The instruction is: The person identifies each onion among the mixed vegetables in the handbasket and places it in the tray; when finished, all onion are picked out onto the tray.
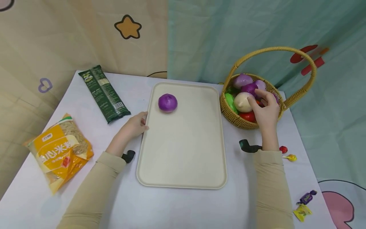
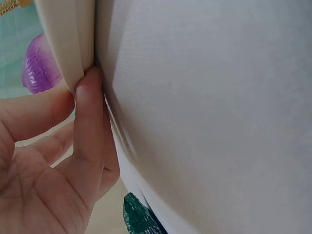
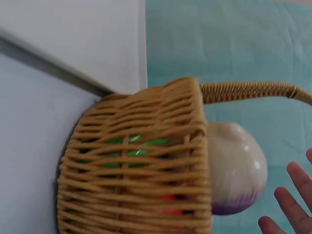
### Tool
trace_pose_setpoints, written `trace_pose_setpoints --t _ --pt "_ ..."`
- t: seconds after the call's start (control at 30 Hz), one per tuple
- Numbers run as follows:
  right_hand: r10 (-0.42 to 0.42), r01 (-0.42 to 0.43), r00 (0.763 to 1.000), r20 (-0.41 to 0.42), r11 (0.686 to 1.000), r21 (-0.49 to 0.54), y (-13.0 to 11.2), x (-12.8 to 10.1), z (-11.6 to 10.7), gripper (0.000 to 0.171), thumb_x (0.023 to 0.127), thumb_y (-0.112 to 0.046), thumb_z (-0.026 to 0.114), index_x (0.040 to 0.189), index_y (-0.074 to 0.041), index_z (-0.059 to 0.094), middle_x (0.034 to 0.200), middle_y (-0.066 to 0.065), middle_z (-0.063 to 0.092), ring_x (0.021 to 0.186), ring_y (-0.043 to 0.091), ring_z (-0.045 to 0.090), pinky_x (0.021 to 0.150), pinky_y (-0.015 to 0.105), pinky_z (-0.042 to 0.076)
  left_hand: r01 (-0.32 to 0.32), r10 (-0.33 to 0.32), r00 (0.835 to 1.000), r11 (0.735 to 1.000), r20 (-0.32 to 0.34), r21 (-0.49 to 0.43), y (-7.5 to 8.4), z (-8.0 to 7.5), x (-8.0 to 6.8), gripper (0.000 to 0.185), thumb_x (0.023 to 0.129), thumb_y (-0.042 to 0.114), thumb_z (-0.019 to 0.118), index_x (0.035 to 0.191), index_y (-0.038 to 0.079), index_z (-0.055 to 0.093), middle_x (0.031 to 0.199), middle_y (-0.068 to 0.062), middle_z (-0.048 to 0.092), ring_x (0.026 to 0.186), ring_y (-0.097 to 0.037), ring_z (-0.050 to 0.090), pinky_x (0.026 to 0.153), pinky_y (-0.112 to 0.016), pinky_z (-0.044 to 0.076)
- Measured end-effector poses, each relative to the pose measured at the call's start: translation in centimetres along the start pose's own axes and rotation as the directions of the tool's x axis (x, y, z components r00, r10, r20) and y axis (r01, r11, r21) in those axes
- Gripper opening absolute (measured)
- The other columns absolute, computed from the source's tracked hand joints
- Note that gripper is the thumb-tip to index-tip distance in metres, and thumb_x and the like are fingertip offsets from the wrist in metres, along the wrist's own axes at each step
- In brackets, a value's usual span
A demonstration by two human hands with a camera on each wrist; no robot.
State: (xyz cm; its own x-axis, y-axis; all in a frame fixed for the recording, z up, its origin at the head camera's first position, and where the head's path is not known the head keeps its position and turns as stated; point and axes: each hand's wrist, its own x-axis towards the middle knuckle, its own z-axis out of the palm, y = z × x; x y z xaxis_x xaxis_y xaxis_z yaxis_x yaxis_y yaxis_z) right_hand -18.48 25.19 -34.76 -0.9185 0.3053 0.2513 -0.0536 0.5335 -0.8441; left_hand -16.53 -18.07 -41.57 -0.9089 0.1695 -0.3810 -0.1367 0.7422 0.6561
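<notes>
My left hand (image 1: pixel 133 125) pinches the left rim of a cream tray (image 1: pixel 183 149); in the left wrist view the thumb and fingertips sit at its edge. A shiny purple onion (image 1: pixel 167 103) lies near the tray's upper left corner. My right hand (image 1: pixel 267 111) hovers over a wicker basket (image 1: pixel 233 117), its fingers apart and bent a little, close to a white turnip with a purple end (image 1: pixel 241 102). In the right wrist view a gap shows between the fingertips (image 3: pixel 287 202) and the turnip. More purple vegetables, a green one and a red one fill the basket.
The basket's tall handle (image 1: pixel 310 76) arches over its right side. On the left lie a dark green packet (image 1: pixel 104 93) and a yellow bag of grain (image 1: pixel 61 152). Lollipops (image 1: pixel 290 157) and wrapped candies (image 1: pixel 306 198) lie along the right edge. Curtains hang behind the table.
</notes>
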Motion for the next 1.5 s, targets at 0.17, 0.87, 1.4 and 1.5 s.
trace_pose_setpoints --t 0.17,0.87,1.4,1.5 --pt "0.074 -0.067 0.989 0.130 0.996 -0.055 1.7 0.4 -0.3 0.059 0.091 -0.036 0.070 0.143 -0.016 0.051 0.143 0.010 0.047 0.134 0.026 0.044 0.113 0.039 0.038 -0.002 0.002 1.000 1.000 0.010 0.005 -0.1 0.1 -0.1 0.068 0.097 0.007 0.056 0.155 0.000 0.022 0.115 -0.021 0.055 0.097 -0.030 0.057 0.084 -0.039 0.050" --pt "0.170 -0.162 0.978 0.118 0.984 -0.070 2.6 -0.1 0.4 0.074 0.082 -0.040 0.079 0.139 -0.018 0.038 0.143 0.006 0.045 0.123 0.020 0.047 0.109 0.041 0.041 -0.009 0.009 1.000 1.000 0.022 -0.005 0.3 0.3 0.2 0.067 0.098 0.005 0.055 0.156 0.002 0.021 0.115 -0.020 0.054 0.095 -0.028 0.056 0.082 -0.036 0.050" --pt "0.105 -0.235 0.906 0.411 0.931 0.280 -3.1 -0.7 10.8 0.068 0.090 -0.027 0.071 0.141 -0.006 0.033 0.135 0.014 0.045 0.118 0.025 0.057 0.084 0.025 0.056 0.001 -0.001 1.000 1.000 0.011 -0.014 0.1 -0.2 0.0 0.067 0.098 0.005 0.055 0.155 0.000 0.020 0.114 -0.020 0.053 0.094 -0.027 0.056 0.082 -0.035 0.050" --pt "0.144 -0.272 0.883 0.446 0.933 0.237 -2.4 -0.8 13.5 0.069 0.089 -0.032 0.072 0.140 -0.006 0.034 0.133 0.016 0.046 0.110 0.022 0.056 0.085 0.032 0.057 0.000 0.000 1.000 1.000 0.011 -0.002 0.1 -0.2 -0.1 0.067 0.098 0.006 0.055 0.155 0.000 0.020 0.114 -0.020 0.053 0.093 -0.027 0.055 0.080 -0.035 0.049"
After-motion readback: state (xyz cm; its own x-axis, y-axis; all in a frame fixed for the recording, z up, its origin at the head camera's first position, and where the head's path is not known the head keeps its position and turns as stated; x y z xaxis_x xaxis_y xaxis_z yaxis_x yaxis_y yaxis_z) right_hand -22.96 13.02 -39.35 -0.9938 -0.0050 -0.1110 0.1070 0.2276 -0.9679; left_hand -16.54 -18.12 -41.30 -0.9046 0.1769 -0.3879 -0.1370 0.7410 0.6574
